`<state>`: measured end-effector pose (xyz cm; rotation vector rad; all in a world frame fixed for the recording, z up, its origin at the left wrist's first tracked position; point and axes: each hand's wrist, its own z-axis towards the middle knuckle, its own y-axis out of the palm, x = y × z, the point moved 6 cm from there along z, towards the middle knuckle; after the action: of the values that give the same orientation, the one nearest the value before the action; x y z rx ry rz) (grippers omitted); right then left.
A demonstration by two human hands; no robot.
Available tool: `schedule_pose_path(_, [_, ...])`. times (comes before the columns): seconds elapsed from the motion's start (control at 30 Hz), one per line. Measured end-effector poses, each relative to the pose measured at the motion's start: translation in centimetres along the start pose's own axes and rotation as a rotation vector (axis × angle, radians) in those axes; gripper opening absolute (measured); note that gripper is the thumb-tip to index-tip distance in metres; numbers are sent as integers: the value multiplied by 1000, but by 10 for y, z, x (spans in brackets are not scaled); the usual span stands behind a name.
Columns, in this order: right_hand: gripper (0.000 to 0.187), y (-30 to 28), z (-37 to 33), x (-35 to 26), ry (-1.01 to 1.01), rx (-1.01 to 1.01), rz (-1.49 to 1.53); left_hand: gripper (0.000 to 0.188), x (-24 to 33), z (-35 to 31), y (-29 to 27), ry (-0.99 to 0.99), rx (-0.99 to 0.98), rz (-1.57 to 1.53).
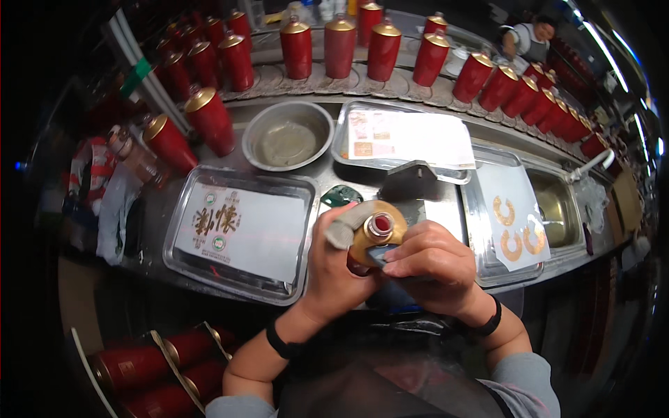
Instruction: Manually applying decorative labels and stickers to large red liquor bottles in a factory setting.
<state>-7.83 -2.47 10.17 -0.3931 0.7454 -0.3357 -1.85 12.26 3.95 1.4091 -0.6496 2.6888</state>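
Seen from above, a bottle (361, 245) with a gold shoulder and an uncapped neck stands between my hands, close to my body. My left hand (329, 275) is wrapped round its side; a grey covering (343, 228), perhaps a cloth or finger cover, lies at the thumb against the shoulder. My right hand (435, 265) pinches a small dark flat scraper (380, 255), its edge against the gold shoulder below the neck. My hands hide most of the bottle's body. The nearest tray on the right holds a sheet of gold C-shaped decals (512, 242).
A metal tray (182, 259) with a decal sheet sits left, another tray (340, 143) at the back. Between them stands a metal basin (247, 143). Red bottles (339, 52) line a conveyor (306, 87); a sink (557, 209) is at right. Another person (533, 42) works far right.
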Motion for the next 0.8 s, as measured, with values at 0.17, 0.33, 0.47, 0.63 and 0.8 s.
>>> schedule_pose_path(0.17, [30, -4, 1, -1, -66, 97, 198, 84, -9, 4, 8, -166, -52, -258])
schedule_pose_path(0.33, [9, -1, -2, -11, -155, 181, 212, 83, -20, -13, 25, -209, -32, -343])
schedule_pose_path(0.47, [11, 6, -3, -6, -177, 249, 253, 81, -14, -14, 32, -162, -8, -205])
schedule_pose_path(0.63, [18, 8, -1, 0, -180, 307, 255, 79, -8, -6, 32, -167, -32, -170])
schedule_pose_path(0.8, [22, 13, -2, 1, -184, 298, 277, 76, -6, -7, 34, -153, -11, -147])
